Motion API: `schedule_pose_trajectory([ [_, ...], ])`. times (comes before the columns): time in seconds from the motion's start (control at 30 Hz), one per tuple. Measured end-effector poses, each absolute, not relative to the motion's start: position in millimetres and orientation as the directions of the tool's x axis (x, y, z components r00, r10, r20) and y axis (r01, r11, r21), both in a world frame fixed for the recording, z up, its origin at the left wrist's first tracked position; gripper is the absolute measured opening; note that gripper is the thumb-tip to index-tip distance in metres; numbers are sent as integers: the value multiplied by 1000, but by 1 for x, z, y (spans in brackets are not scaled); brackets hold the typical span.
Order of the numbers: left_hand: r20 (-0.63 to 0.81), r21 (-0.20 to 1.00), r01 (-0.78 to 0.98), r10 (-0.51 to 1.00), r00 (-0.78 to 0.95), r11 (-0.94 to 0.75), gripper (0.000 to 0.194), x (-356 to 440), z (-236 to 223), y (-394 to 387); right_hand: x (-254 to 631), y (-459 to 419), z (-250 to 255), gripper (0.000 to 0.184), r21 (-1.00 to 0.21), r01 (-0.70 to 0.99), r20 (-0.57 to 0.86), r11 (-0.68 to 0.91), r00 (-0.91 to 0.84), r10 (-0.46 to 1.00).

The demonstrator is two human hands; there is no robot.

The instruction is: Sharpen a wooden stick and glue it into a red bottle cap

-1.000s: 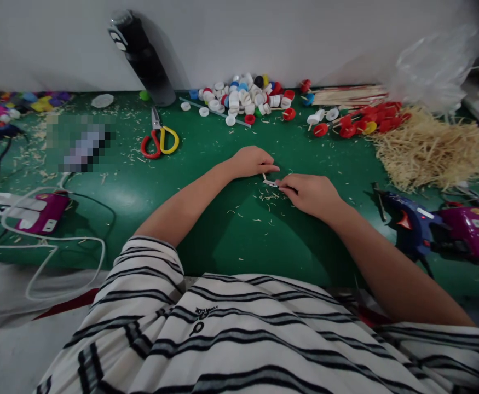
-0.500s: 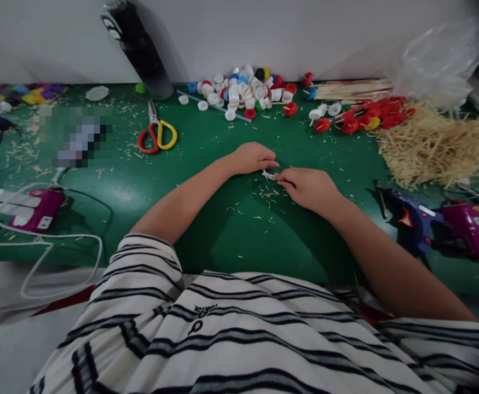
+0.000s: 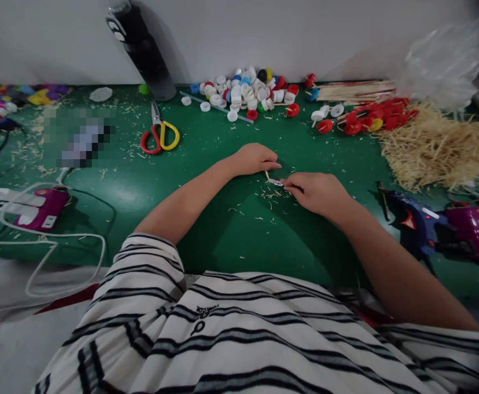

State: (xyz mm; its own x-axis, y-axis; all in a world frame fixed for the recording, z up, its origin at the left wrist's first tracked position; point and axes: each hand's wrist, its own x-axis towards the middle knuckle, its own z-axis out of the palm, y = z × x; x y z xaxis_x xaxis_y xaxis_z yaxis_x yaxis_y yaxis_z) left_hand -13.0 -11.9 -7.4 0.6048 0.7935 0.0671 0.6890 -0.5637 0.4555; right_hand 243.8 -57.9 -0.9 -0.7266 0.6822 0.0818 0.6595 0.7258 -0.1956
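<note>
My left hand [image 3: 256, 158] is closed in a pinch, and a short end of a thin wooden stick [image 3: 267, 175] pokes out below its fingers. Just to the right, my right hand [image 3: 315, 191] pinches a small flat silvery-white blade [image 3: 275, 182]. The blade's tip reaches to the stick's lower end; whether they touch I cannot tell. Curled wood shavings [image 3: 272, 193] lie scattered on the green table [image 3: 223, 230] under both hands. Most of the stick is hidden within my left fingers.
Behind the hands is a pile of bottle caps [image 3: 239, 96]. Scissors [image 3: 160, 134] and a black bottle [image 3: 149, 63] stand left of it. To the right are red caps on sticks [image 3: 354, 123], wood straw [image 3: 440, 148] and a blue glue gun [image 3: 417, 219]. A cable [image 3: 99, 246] loops at left.
My right hand has drawn slightly right and down with the blade, and more of the stick's end shows below my left hand. The whole view has shifted a little.
</note>
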Motion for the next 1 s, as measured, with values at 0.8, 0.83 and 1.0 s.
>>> schedule_pose_trajectory([
  [0.8,92,457,676,786,611,-579,54,-16,-14,-8,237,-59,-2,26,-211,627,105,750,-748,655],
  [0.83,85,462,678,790,608,-571,54,-16,-13,-9,238,-60,-2,25,-219,626,110,748,-746,657],
  [1.0,13,522,694,818,575,-497,39,-16,-6,-13,242,-62,-2,23,-234,631,117,740,-737,665],
])
